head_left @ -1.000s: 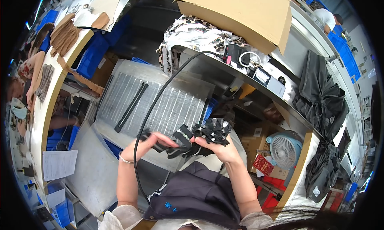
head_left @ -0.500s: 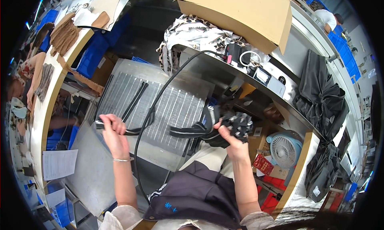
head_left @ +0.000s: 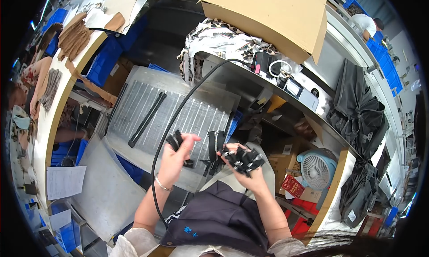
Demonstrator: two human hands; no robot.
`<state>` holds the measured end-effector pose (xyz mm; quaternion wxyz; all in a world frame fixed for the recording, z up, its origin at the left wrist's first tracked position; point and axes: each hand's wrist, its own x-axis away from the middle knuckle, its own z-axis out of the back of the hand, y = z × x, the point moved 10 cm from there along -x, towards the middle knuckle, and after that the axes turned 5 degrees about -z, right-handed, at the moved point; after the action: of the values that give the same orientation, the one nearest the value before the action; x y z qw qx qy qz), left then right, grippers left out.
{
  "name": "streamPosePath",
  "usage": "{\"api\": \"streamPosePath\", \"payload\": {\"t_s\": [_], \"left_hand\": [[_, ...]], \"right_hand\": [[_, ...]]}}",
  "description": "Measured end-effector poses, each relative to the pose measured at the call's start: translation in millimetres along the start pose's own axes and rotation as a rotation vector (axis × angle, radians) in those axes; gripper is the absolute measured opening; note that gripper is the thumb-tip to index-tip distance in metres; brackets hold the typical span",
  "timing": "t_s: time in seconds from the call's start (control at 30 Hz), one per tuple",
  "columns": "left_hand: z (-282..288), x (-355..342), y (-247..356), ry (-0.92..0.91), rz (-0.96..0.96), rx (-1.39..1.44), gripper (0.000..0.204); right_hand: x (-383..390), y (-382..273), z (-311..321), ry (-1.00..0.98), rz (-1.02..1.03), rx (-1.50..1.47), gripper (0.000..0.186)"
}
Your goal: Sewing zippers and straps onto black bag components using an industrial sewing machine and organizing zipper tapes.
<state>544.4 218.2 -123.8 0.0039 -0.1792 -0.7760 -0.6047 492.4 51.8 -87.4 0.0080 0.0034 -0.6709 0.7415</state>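
A bunch of black zippers with silvery teeth is gathered in my right hand, its fingers closed around it. From this bunch a zipper length stands up beside the fingers. My left hand, to the left, is closed on a folded black zipper. Both hands are over the near right part of a grey board with pale parallel lines. Two narrow black zipper strips lie side by side on the board's left half. How the ends sit inside my fists is hidden.
A black cable arcs over the board to a metal shelf bearing phones, leopard-print fabric and a cardboard box. A light-blue fan stands at right, near black garments. Other people sit at left.
My left hand has moved right, toward my right hand, and the stretched zipper is now folded up in it. My right hand has come slightly nearer and left with the bunch.
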Motion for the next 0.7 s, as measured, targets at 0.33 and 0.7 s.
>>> {"api": "streamPosePath", "payload": {"t_s": [0.33,0.7], "left_hand": [[-31.0,3.3,9.8,-0.064,-0.076,0.164,0.019],[0.2,-12.0,38.4,-0.186,-0.250,0.207,0.020]], "right_hand": [[4.6,-39.8,-28.4,-0.090,0.355,0.089,0.046],[-15.8,13.0,7.0,0.057,-0.285,-0.673,0.026]]}}
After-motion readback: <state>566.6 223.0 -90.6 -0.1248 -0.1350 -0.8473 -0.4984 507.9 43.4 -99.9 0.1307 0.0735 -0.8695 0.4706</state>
